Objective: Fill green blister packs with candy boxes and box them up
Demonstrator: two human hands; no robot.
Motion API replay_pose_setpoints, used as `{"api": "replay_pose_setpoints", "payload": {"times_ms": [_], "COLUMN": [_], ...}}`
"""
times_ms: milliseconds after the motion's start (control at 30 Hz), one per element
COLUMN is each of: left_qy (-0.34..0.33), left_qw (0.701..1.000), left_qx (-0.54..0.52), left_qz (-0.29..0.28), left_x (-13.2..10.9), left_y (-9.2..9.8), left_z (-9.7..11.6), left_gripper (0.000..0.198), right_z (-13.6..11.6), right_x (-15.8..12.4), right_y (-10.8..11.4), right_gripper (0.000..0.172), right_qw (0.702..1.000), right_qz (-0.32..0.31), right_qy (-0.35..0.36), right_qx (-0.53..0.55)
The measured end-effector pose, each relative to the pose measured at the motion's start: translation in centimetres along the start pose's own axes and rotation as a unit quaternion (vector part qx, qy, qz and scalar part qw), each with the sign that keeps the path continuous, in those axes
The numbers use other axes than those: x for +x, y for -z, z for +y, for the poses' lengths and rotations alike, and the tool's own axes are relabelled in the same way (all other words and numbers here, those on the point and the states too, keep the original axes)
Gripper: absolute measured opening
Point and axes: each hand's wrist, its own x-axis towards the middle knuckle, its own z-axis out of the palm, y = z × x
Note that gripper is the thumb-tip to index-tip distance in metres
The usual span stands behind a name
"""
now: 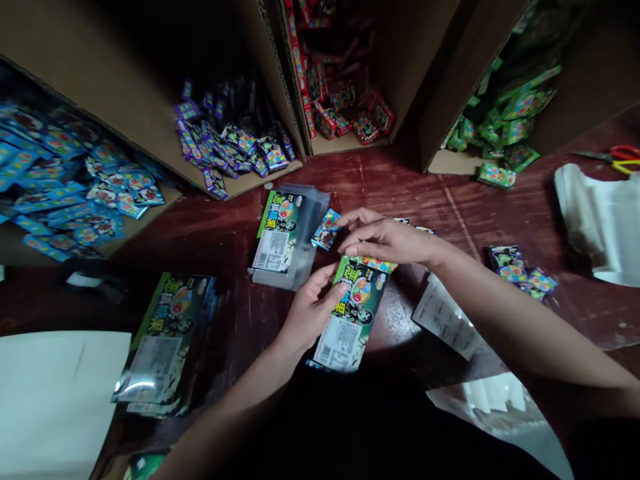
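Note:
My left hand (317, 303) grips a flat candy bag (353, 310) with a black and green print and a white label, thumb across its front. At the bag's upper end, my right hand (375, 237) has its fingers bent over a small colourful candy box (377, 265), mostly hidden under the hand. A small blue candy box (326, 230) lies just left of the right fingertips. Beside it rests a stack of clear plastic sleeves with a printed card (277, 233). More small boxes are partly hidden behind my right wrist.
Cardboard boxes hold heaps of blue (65, 180), purple (235, 147), red (350, 110) and green (515, 120) candy boxes. Printed bags (165, 333) are stacked at left. Scissors (613, 159), a white plastic bundle (597, 220), loose boxes (507, 262) and a label sheet (445, 317) lie right.

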Motion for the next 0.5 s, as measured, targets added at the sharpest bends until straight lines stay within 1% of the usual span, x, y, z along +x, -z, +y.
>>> {"api": "replay_pose_setpoints", "payload": {"times_ms": [67, 100, 133, 167, 233, 300, 400, 467, 500], "left_qy": [-0.025, -0.031, -0.034, -0.032, -0.021, -0.011, -0.002, -0.001, -0.001], "left_qw": [1.000, 0.999, 0.999, 0.999, 0.999, 0.999, 0.998, 0.998, 0.997], "left_qx": [0.002, 0.010, 0.019, 0.027, 0.040, 0.048, 0.056, 0.060, 0.062], "left_qz": [0.011, 0.015, 0.019, 0.019, 0.015, 0.011, 0.015, 0.030, 0.040], "left_x": [0.5, 0.6, 0.6, 0.6, 0.3, -0.1, -0.6, -0.8, -0.9], "left_y": [-0.4, -0.4, -0.3, -0.2, 0.1, 0.2, 0.1, 0.0, -0.1], "left_z": [0.0, 0.0, 0.0, -0.1, -0.3, -0.6, -1.0, -1.0, -1.0], "left_gripper": [0.045, 0.045, 0.045, 0.045, 0.045, 0.045, 0.044, 0.043, 0.043], "right_z": [-0.2, -0.3, -0.4, -0.4, -0.3, -0.1, 0.2, 0.2, 0.1], "right_x": [0.1, 0.0, -0.2, -0.4, -0.7, -0.7, -0.2, 0.2, 0.3], "right_y": [0.6, 0.8, 0.8, 0.8, 0.9, 1.2, 1.4, 1.1, 0.9], "right_gripper": [0.024, 0.026, 0.026, 0.026, 0.024, 0.024, 0.021, 0.020, 0.021], "right_qw": [0.997, 0.994, 0.993, 0.993, 0.995, 0.995, 0.994, 0.992, 0.993], "right_qz": [0.069, 0.087, 0.091, 0.080, 0.033, -0.018, -0.077, -0.102, -0.098], "right_qy": [-0.031, -0.054, -0.075, -0.089, -0.098, -0.096, -0.081, -0.068, -0.064], "right_qx": [-0.025, -0.024, -0.018, -0.010, 0.002, -0.003, -0.009, -0.008, -0.007]}}
